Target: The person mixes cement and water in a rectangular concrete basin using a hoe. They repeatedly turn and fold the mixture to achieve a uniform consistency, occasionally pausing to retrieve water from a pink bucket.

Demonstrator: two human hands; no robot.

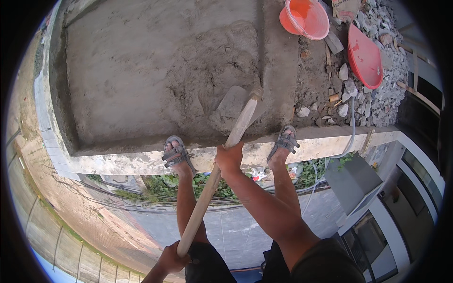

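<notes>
My left hand [172, 259] is closed round the lower end of a hoe's long wooden handle [204, 198], low in the view. Farther up the same shaft, my right hand [229, 159] grips it between my two feet. The handle slants up and right to the hoe's head [256, 93], which is caked with grey mortar. Its blade [232, 101] rests in a heap of wet mortar [207, 61]; the mortar hides part of its edge. Both my sandalled feet [177, 153] stand on a narrow wall top [122, 162].
Smooth grey mortar [113, 70] fills the walled bed ahead. To the right are an orange-red bucket [314, 23], a red basin [365, 59] and broken stones [387, 99]. Behind the wall is a drop with cables [155, 200], plants and a grey box [351, 181].
</notes>
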